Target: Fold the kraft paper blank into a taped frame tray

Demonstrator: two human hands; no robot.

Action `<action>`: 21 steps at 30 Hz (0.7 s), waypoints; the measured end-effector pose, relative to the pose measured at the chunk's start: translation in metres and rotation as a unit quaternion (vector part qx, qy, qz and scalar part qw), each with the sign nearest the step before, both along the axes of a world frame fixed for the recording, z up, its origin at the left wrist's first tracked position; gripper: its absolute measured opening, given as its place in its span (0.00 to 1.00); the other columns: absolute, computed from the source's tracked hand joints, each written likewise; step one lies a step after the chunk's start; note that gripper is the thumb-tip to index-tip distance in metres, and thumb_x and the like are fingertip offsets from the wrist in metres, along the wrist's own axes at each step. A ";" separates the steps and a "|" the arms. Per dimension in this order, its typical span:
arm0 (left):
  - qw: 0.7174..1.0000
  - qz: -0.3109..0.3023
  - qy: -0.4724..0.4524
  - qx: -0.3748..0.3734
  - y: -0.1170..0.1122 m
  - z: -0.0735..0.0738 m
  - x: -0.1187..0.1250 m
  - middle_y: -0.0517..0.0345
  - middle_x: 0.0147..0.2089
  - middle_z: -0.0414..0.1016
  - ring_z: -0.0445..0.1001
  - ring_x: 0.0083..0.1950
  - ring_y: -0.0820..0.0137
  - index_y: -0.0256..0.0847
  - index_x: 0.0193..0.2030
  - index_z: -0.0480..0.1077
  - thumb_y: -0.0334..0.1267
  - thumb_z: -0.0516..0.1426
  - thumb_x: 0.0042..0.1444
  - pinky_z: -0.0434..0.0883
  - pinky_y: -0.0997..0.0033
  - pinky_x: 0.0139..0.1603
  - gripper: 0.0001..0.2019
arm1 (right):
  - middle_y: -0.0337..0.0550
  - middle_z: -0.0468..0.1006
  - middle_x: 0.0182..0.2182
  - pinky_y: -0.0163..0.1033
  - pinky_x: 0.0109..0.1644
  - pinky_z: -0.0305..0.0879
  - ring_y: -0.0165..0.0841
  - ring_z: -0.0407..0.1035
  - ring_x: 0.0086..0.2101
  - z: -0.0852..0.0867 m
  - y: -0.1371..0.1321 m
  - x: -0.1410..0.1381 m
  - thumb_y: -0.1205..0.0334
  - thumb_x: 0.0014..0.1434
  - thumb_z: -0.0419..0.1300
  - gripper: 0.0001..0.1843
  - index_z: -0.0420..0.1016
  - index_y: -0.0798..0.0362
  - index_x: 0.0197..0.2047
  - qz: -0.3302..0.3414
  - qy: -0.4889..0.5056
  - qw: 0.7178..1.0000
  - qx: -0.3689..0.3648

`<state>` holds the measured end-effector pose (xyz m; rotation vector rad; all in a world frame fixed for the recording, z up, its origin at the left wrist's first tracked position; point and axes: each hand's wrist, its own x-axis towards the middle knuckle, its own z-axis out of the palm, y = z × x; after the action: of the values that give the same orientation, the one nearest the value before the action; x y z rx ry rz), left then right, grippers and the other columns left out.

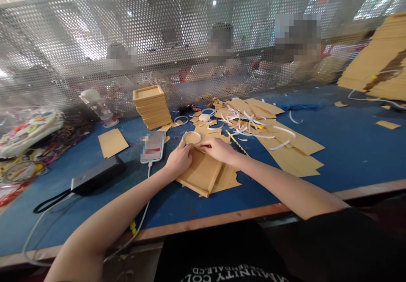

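Observation:
A shallow kraft cardboard tray [197,173] with folded-up sides lies tilted on the table in front of me. My left hand [178,160] is closed on its far left corner, thumb against the rim. At the far edge, my right hand [218,150] pinches the tray's folded side with its fingertips. Just beyond the left fingers is a thin whitish ring [192,137], perhaps a tape roll; whether the hand touches it I cannot tell. Flat cardboard pieces [229,178] stick out from under the tray's right side.
Behind stands a stack of finished trays [151,108]. A phone [152,147] on a cable and a black power bank [98,175] lie left. White paper strips [247,121] and cardboard sheets [285,146] spread right. A perforated metal screen [177,32] closes off the back, people beyond it.

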<state>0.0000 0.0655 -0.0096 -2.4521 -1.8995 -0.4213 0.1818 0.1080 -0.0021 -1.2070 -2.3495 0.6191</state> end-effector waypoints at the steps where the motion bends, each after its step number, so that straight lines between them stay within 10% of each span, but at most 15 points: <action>1: 1.000 0.001 0.000 0.000 0.000 0.000 0.000 0.48 0.52 0.71 0.74 0.51 0.62 0.39 0.53 0.68 0.31 0.48 0.62 0.72 0.67 0.50 0.15 | 0.44 0.83 0.39 0.35 0.36 0.64 0.38 0.76 0.39 0.000 0.000 0.000 0.60 0.62 0.56 0.12 0.82 0.48 0.41 0.008 0.003 1.000 0.002; 10: 0.999 -0.027 -0.014 -0.032 0.001 0.005 -0.004 0.49 0.51 0.73 0.75 0.49 0.63 0.39 0.57 0.68 0.30 0.49 0.60 0.72 0.68 0.49 0.19 | 0.47 0.81 0.43 0.38 0.45 0.64 0.36 0.74 0.42 -0.003 0.005 -0.001 0.63 0.63 0.55 0.13 0.81 0.51 0.44 0.095 -0.010 0.994 0.058; 21: 0.996 -0.088 -0.020 0.005 -0.001 0.005 0.001 0.50 0.46 0.72 0.71 0.50 0.61 0.40 0.45 0.75 0.37 0.57 0.58 0.69 0.62 0.54 0.10 | 0.47 0.82 0.42 0.37 0.45 0.65 0.36 0.74 0.40 -0.009 0.018 0.001 0.63 0.59 0.59 0.11 0.82 0.55 0.39 0.174 0.097 0.979 -0.046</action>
<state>0.0013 0.0645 -0.0047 -2.6348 -1.6950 -0.4852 0.1828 0.1262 -0.0106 -0.7329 -2.4001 0.9234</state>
